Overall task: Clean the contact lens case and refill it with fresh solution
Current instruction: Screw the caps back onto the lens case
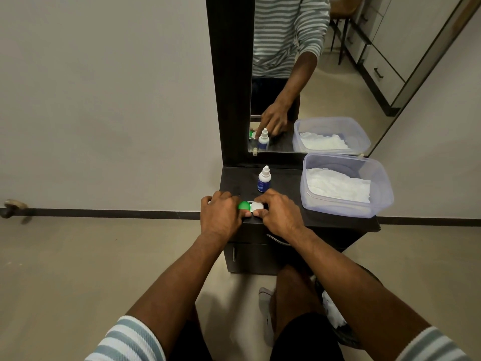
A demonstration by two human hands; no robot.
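Green cap [244, 205], white cap [257, 206] half-hidden; left hand [220, 214], right hand [277, 211] grip lens case; case body unseen.

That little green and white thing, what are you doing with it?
A person's left hand and right hand both grip a small contact lens case on a dark dresser top. Its green and white caps are on. A capped solution bottle stands behind it, untouched, beside a plastic tub holding tissue.
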